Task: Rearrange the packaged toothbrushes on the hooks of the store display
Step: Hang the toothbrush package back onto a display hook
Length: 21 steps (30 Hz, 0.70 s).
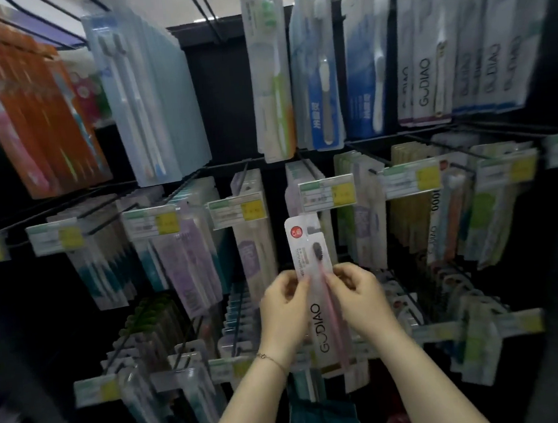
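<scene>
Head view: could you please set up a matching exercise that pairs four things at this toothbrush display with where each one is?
Things:
1 pink-handled toothbrush pack
2 green toothbrush pack
3 orange packs
4 bracelet

Places:
A upper left of the display
B on the left wrist
C pinched between the left hand and the right hand
D hanging in the top row, near the centre

Pairs: 1-C, 2-D, 3-A, 4-B

This is a shop aisle. Packaged toothbrushes hang in dense rows on black wire hooks, tier above tier, against a dark back panel. Hook ends carry white-and-yellow price tags. Identical packs repeat front to back along each hook.
</scene>
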Available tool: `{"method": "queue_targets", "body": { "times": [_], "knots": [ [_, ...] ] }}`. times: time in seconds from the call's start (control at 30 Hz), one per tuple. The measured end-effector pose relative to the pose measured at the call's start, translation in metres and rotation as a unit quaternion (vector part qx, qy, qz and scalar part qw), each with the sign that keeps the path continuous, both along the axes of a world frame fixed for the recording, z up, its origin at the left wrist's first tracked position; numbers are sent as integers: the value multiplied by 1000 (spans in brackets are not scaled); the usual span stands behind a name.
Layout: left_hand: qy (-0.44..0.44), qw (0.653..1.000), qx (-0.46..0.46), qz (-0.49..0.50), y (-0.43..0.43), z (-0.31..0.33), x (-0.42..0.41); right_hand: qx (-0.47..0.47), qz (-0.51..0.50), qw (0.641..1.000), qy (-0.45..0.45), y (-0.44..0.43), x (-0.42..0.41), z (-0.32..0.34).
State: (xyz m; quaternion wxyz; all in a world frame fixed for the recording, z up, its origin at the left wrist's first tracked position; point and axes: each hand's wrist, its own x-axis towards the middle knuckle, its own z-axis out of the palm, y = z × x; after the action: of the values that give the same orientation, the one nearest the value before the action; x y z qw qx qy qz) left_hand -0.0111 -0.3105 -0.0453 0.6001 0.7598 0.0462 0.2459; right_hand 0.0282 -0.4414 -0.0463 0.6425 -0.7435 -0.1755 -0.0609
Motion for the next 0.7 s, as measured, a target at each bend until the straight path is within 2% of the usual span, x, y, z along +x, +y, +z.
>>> {"method": "queue_targets", "body": {
  "times": [0.17,0.4,0.7],
  "knots": [
    [23,998,2,-58,-45,-2,20,2,-54,998,13,-45,14,-2],
    [59,994,-22,-86,-114,-4,56,4,-123,992,1,-111,46,-1],
    [53,991,-7,-120,-204,-6,99,-35,-135,990,-6,-202,82,-1]
  ]
}}
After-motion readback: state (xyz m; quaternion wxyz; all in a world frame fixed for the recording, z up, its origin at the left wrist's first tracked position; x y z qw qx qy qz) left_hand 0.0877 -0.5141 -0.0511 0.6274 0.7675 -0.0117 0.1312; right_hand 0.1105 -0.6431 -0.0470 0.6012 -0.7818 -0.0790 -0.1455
